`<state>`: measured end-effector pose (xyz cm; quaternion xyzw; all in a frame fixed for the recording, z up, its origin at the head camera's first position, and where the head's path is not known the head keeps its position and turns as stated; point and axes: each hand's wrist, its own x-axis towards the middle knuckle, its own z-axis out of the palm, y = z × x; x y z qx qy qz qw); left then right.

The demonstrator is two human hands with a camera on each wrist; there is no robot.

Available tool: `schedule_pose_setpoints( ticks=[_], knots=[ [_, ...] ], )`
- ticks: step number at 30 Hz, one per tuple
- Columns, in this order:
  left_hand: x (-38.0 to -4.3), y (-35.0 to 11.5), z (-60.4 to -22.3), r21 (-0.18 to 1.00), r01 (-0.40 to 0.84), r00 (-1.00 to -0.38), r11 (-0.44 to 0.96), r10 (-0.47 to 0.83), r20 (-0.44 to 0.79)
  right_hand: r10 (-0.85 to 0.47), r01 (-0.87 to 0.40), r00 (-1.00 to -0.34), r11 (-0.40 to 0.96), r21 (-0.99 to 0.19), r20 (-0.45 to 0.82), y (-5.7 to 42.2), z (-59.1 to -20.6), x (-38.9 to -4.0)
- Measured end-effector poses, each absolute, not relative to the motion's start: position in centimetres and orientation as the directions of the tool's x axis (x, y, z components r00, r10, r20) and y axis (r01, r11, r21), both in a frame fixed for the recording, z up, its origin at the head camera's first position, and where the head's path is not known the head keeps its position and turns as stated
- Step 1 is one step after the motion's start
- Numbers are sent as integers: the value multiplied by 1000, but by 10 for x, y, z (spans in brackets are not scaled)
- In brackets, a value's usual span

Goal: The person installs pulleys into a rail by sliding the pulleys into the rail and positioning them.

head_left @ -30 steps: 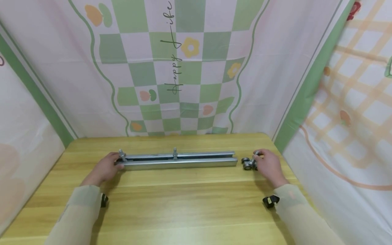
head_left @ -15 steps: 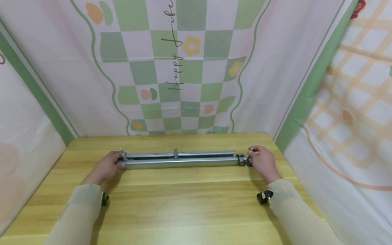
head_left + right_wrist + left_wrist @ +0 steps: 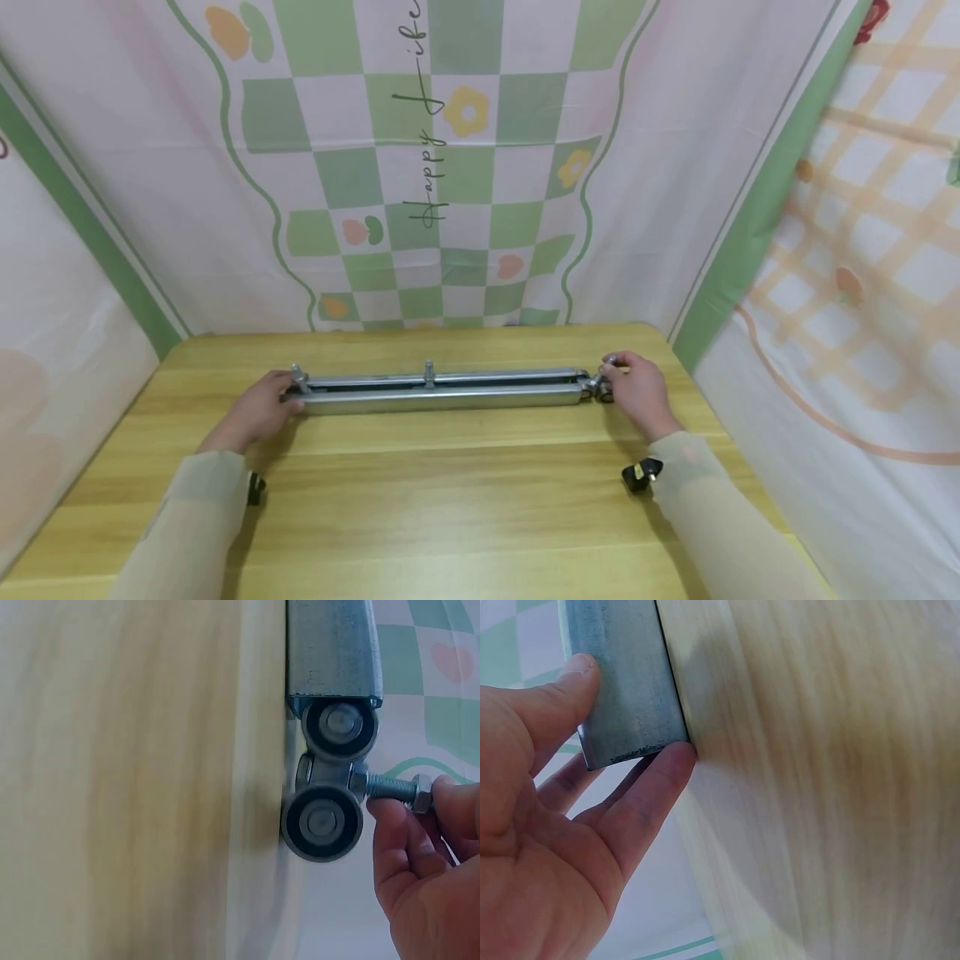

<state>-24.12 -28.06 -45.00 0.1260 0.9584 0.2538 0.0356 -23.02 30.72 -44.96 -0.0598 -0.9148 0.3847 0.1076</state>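
Observation:
A long metal track [image 3: 450, 401], a channel with a slot along its top, lies across the table. My left hand [image 3: 258, 408] grips its left end; in the left wrist view the thumb [image 3: 581, 679] lies against the track's side and the fingers are at its end edge. At the other end my right hand [image 3: 639, 390] pinches the upright bolt [image 3: 394, 789] of a four-wheeled roller trolley [image 3: 326, 772]. The trolley's leading wheels sit partly inside the track's open end, the rear wheels outside. Two more bolts stand up from the slot, one at the middle [image 3: 429, 373], one [image 3: 298, 377] beside my left hand.
The wooden table [image 3: 450, 508] reaches back to a hanging checkered cloth [image 3: 461, 175]. Patterned cloths also hang at both sides, such as the right cloth [image 3: 847, 333]. A black wrist camera [image 3: 642, 475] sits below the right sleeve.
My right hand has moved left with the roller trolley, from apart from the track to its end, where the front wheels have entered. My left hand and the track stay in place.

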Motion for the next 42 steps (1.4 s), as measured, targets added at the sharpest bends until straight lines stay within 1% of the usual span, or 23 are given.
schedule_pose_setpoints(
  ticks=[2, 5, 9, 15, 19, 22, 25, 29, 35, 42],
  knots=[
    [-241, -281, -450, 493, 225, -966, 841, 260, -4, 193, 36, -973, 678, -734, 131, 305, -449, -231],
    [-241, -281, -450, 490, 222, -966, 843, 259, -8, 183, 38, -976, 683, -729, 121, 300, -447, -231],
    [-241, -281, -450, 491, 220, -966, 843, 257, -8, 148, 12, -980, 715, -700, 135, 293, -448, -232],
    [-241, -281, -450, 486, 226, -966, 844, 260, -4, 96, -20, -988, 684, -729, 118, 290, -446, -230],
    [-241, -280, -450, 489, 220, -966, 844, 257, -10, 112, -52, -980, 660, -750, 166, 291, -444, -229],
    [-241, -280, -449, 490, 217, -967, 844, 256, -12, 119, -89, -965, 686, -722, 232, 290, -443, -230],
    [-241, -280, -447, 497, 208, -968, 842, 250, -18, 96, -112, -960, 727, -678, 262, 287, -441, -231],
    [-241, -281, -447, 506, 205, -968, 838, 249, -21, 80, -104, -967, 747, -657, 244, 284, -437, -232],
    [-241, -282, -448, 499, 227, -966, 837, 259, 4, 57, -90, -979, 737, -669, 195, 279, -430, -233],
    [-242, -282, -449, 497, 236, -964, 835, 266, 11, 22, -135, -973, 748, -650, 228, 269, -427, -237]
  ],
)
